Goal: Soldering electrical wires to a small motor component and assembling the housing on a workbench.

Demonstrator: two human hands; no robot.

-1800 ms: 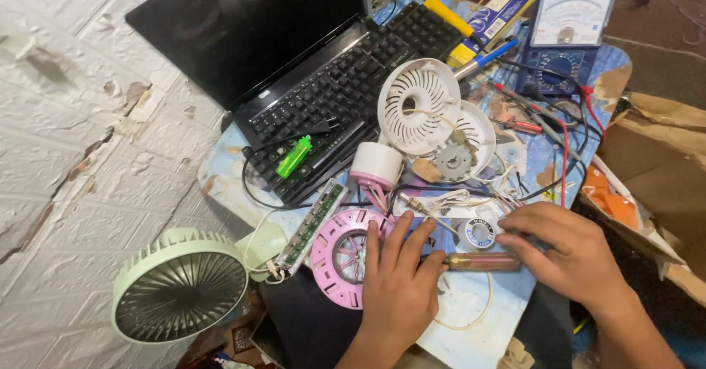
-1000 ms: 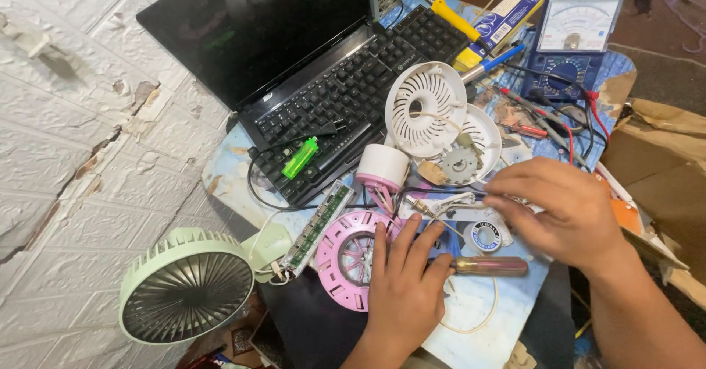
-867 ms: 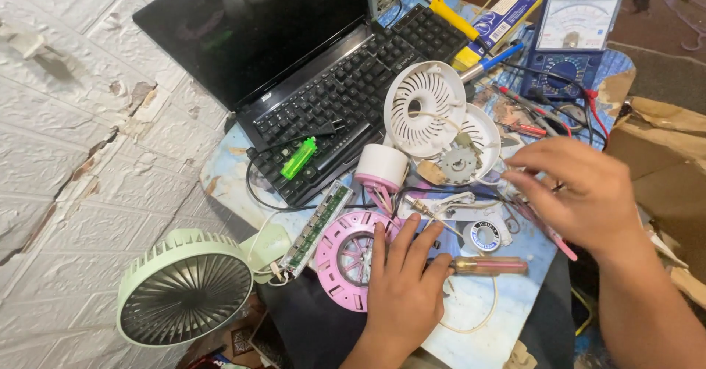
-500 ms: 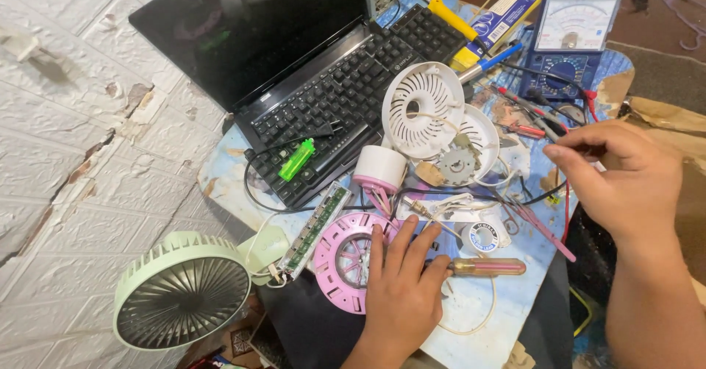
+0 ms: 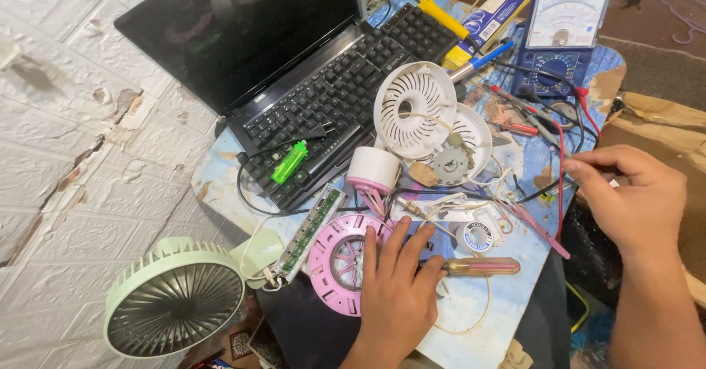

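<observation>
**Fan repair mid-way: one hand pins the pink housing, the other lifts a lead**

At the far left a pale green fan (image 5: 175, 306) lies face up off the table's edge, with a narrow green circuit strip (image 5: 305, 231) running from its base toward the laptop (image 5: 294, 67). A bright green lighter (image 5: 288, 162) rests on the laptop's keys.

Next comes the pink fan housing (image 5: 340, 262), lying flat and open on the blue table (image 5: 213, 185). The left hand (image 5: 397, 295) lies on it with fingers spread and flat, pressing down rather than closing round anything; its fingertips reach the housing's right rim and the wires just beyond. A screwdriver with a clear amber handle (image 5: 479, 267) lies just beside those fingers, untouched. Above sit a white motor cap (image 5: 373, 169) and the white grille (image 5: 413, 108), already apart from the pink body.

Further right a small solder reel (image 5: 476, 236) sits among loose wires, and a blue analogue multimeter (image 5: 560, 41) stands at the table's top corner.

At the right, the right hand (image 5: 632, 203) is raised off the table, thumb and forefinger pinched together on what looks like a thin red lead (image 5: 560, 170); the pinch point is too small to be sure.

I'd judge this is the stage of sorting leads while the stripped fan is held steady. The next move seems to call for a fine, steady placing of that lead, with the left hand keeping the housing from sliding.
</observation>
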